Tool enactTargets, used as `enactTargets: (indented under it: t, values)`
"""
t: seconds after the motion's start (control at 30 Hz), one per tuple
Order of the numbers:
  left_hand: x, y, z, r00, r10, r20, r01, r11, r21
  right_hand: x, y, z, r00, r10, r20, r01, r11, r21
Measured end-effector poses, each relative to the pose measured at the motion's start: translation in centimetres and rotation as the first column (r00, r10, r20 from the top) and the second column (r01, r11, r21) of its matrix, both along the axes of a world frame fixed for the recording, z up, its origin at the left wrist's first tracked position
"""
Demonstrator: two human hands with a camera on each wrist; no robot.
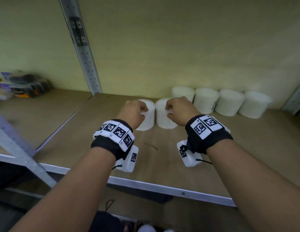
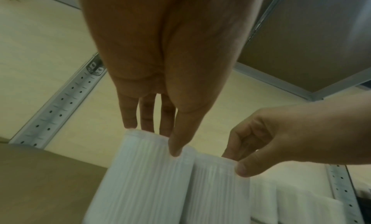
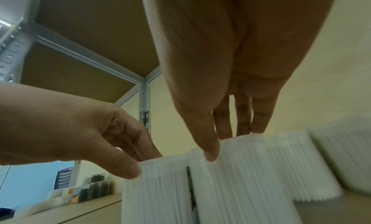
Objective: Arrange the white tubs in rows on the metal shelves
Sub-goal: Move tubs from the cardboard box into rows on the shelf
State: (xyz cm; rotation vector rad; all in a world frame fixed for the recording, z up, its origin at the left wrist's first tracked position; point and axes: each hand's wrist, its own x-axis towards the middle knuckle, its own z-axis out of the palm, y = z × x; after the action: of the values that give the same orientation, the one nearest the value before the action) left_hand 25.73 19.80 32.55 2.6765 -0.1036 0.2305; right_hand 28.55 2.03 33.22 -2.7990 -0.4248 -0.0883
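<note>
Two white ribbed tubs stand side by side on the wooden shelf board [image 1: 246, 156], in front of a back row. My left hand [image 1: 142, 111] grips the left tub [image 1: 147, 122] at its rim, thumb at the front and fingers over the top. My right hand [image 1: 169, 111] grips the right tub [image 1: 162, 121] the same way. The left wrist view shows the left hand [image 2: 160, 140] pinching the rim of its tub [image 2: 144, 179]. The right wrist view shows the right hand [image 3: 226, 143] on its tub [image 3: 240, 179]. Several more tubs [image 1: 229, 102] line the back wall to the right.
A perforated metal upright [image 1: 82, 52] rises behind and left of the hands; another [image 1: 295, 99] stands at the far right. Dark packaged goods [image 1: 23, 86] lie on the neighbouring shelf to the left. The shelf's metal front edge [image 1: 162, 186] runs under my forearms. Another shelf [image 3: 90, 37] is overhead.
</note>
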Motion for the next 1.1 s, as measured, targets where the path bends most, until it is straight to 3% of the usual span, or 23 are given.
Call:
enactTargets:
  t: [0.63, 0.97, 1.1]
  values:
    - [11.9, 2.2, -0.2, 0.998, -0.032, 0.048, 0.029, 0.998, 0.054, 8.8, 2.0, -1.1, 0.998, 0.003, 0.069, -0.006, 0.999, 0.049]
    - [13.3, 2.5, -1.3, 0.993, -0.061, 0.104, 0.063, 0.998, -0.016, 9.9, 2.4, -1.2, 0.994, -0.003, 0.105, 0.006, 1.000, -0.027]
    - [13.2, 2.4, -0.8, 0.998, -0.062, 0.024, 0.061, 0.998, 0.032, 9.5, 2.2, -1.1, 1.000, 0.004, 0.029, -0.004, 1.000, 0.003]
